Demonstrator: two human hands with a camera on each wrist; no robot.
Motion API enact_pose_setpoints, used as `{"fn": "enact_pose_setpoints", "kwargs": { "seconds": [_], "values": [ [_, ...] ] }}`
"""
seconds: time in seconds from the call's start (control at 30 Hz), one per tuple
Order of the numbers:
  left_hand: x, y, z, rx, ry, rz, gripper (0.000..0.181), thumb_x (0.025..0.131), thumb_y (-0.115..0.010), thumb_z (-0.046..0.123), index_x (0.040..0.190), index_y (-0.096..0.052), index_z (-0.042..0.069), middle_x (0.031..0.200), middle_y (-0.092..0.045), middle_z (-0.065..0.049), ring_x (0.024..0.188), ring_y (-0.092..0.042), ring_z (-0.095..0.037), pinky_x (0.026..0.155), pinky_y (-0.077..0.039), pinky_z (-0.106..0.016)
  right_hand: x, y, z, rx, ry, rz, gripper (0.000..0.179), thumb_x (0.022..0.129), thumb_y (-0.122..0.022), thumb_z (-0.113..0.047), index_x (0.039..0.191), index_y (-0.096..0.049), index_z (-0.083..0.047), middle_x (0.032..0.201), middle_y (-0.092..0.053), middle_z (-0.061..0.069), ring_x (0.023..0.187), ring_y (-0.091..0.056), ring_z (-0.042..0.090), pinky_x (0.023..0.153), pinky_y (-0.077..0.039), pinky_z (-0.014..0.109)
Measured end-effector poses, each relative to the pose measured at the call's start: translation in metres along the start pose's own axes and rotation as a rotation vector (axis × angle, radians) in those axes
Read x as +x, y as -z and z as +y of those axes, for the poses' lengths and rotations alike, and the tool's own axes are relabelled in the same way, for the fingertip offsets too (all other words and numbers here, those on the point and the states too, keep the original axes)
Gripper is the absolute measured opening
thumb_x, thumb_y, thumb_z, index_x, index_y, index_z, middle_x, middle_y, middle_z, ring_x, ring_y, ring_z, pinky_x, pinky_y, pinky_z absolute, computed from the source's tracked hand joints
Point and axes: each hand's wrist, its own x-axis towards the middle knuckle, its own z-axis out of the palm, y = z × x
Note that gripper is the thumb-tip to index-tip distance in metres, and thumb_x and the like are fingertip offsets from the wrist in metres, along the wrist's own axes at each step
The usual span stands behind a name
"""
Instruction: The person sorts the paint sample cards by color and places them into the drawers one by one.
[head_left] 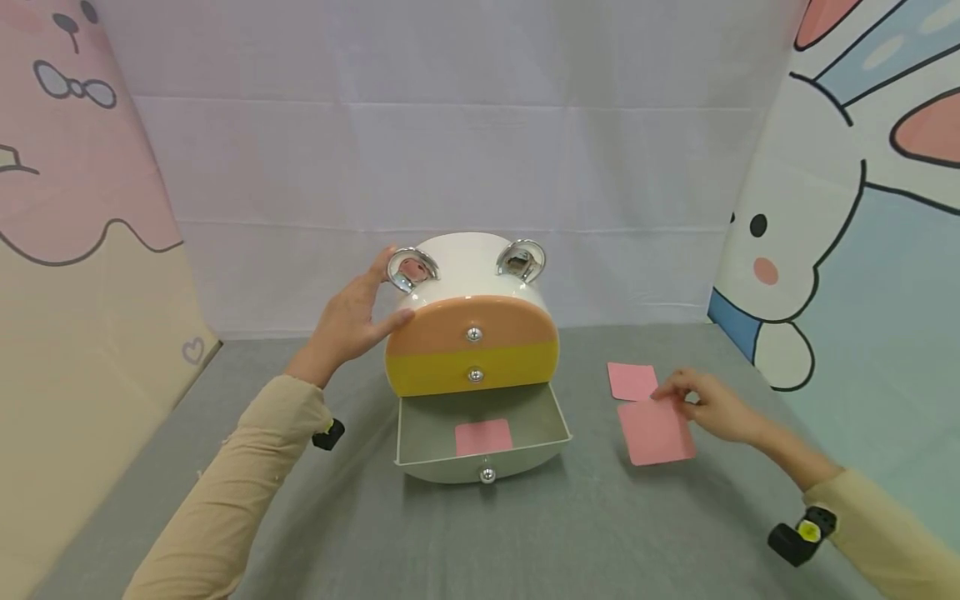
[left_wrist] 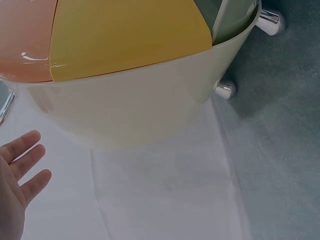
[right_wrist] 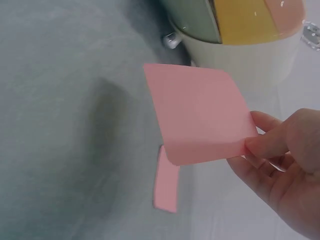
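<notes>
A small rounded chest of drawers (head_left: 472,267) with silver ears stands on the grey table. Its orange drawer (head_left: 435,329) and yellow drawer (head_left: 431,373) are closed, while the green bottom drawer (head_left: 442,468) is pulled out with a pink card (head_left: 483,437) inside. My left hand (head_left: 348,321) rests at the chest's upper left side, fingers extended and the thumb by the orange front. Between thumb and fingers my right hand (head_left: 708,404) pinches a square pink card (right_wrist: 200,115) by one corner, above the table. Another pink card (head_left: 630,380) lies behind it.
The grey tabletop (head_left: 480,550) runs around the chest. A white cloth (head_left: 637,167) hangs behind, with cartoon-printed cloths at the left (head_left: 90,350) and right (head_left: 885,317). Silver feet (left_wrist: 226,90) hold the chest up.
</notes>
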Motion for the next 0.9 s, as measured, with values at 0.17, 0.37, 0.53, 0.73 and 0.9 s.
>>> {"fn": "enact_pose_setpoints", "kwargs": {
  "seconds": [0.17,0.37,0.53,0.73,0.9],
  "values": [
    [0.000,0.000,0.002,-0.002,0.000,-0.006,0.085,0.083,-0.057,0.052,0.147,-0.009,0.023,0.127,-0.051,-0.017,0.115,-0.047,-0.034,0.087,-0.040,-0.053,0.023,0.011,-0.013,-0.009,0.043,0.048,0.032,0.071,-0.053,0.025,0.092,-0.066,0.003,0.088,-0.059,0.009,0.077,-0.050,0.011,0.058,-0.046,0.022],
    [0.000,0.002,0.003,0.000,-0.001,-0.006,0.085,0.083,-0.054,0.055,0.147,-0.010,0.022,0.127,-0.051,-0.018,0.115,-0.047,-0.034,0.087,-0.040,-0.054,0.054,0.021,-0.036,-0.008,0.080,0.093,0.031,0.074,-0.055,0.022,0.093,-0.067,-0.001,0.088,-0.058,0.006,0.077,-0.051,0.010,0.057,-0.046,0.023],
    [0.000,0.002,0.002,0.001,-0.002,-0.006,0.085,0.083,-0.055,0.054,0.147,-0.009,0.022,0.126,-0.051,-0.018,0.115,-0.046,-0.034,0.088,-0.040,-0.054,0.075,0.019,-0.061,0.007,-0.019,0.037,0.028,0.080,-0.054,0.015,0.096,-0.067,-0.004,0.092,-0.058,0.004,0.082,-0.051,0.016,0.063,-0.046,0.027],
    [0.001,0.002,0.003,0.006,-0.004,-0.008,0.085,0.083,-0.057,0.052,0.147,-0.009,0.022,0.126,-0.051,-0.018,0.115,-0.046,-0.034,0.089,-0.039,-0.053,0.095,-0.001,-0.078,0.087,-0.043,-0.014,0.027,0.082,-0.053,0.013,0.097,-0.068,-0.003,0.093,-0.057,0.005,0.086,-0.050,0.019,0.068,-0.048,0.031],
    [0.001,0.002,0.003,0.005,-0.003,-0.009,0.085,0.083,-0.055,0.053,0.147,-0.010,0.021,0.127,-0.051,-0.018,0.115,-0.047,-0.034,0.089,-0.039,-0.053,0.105,-0.021,-0.087,0.138,0.002,-0.022,0.028,0.080,-0.053,0.015,0.097,-0.068,-0.002,0.092,-0.057,0.005,0.086,-0.051,0.020,0.067,-0.048,0.027]
  ]
}}
